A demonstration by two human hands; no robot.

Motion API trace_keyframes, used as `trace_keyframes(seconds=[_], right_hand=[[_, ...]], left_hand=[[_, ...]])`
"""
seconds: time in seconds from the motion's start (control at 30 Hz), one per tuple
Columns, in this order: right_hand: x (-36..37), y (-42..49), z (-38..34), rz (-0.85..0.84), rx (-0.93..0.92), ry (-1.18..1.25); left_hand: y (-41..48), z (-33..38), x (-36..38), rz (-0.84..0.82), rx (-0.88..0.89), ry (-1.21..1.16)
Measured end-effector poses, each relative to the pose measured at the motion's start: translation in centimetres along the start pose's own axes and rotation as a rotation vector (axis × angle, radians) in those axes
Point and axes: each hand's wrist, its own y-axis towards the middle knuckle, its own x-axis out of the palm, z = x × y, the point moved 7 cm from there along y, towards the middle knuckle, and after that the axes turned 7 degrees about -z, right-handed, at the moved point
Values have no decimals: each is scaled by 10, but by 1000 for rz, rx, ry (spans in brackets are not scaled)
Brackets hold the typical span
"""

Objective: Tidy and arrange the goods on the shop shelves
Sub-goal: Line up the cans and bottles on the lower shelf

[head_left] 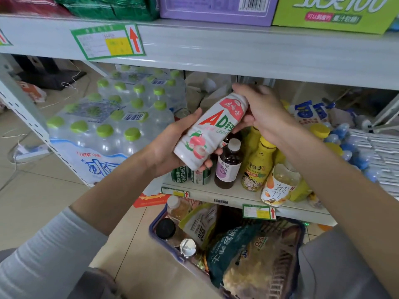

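Now: one white plastic bottle [207, 134], smooth and waisted, tilted above the shelf's [233, 196] front edge. Left hand [172, 145] curled round its base; right hand [265, 113] wrapped over its cap end. On the shelf: two green metal cans [191, 175], one dark round bottle [228, 167], at least two yellow bottles [257, 167]. Below, one basket [155, 236] of crinkled pouches.

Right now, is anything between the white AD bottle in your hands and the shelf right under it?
Yes. The left hand and right hand hold the white AD bottle tilted over the lower shelf; green cans, a dark bottle and yellow bottles stand right beneath it. No bare spot shows directly below.
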Motion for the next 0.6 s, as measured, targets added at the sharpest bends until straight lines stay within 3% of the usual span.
trace_keyframes(seconds=[0.1, 0.17, 0.23, 0.37, 0.6], right_hand=[[-9, 6, -3, 132, -79, 76], [-13, 12, -7, 153, -138, 110], [-14, 24, -7, 152, -177, 63], [-5, 53, -1, 168, -263, -137], [-1, 89, 3, 305, -418, -620]], left_hand=[[1, 0, -26, 304, 80, -147], [-10, 5, -48, 594, 101, -29], [-14, 7, -58, 729, 62, 115], [-3, -1, -57, 764, -40, 498], [25, -22, -24, 546, -183, 1358]])
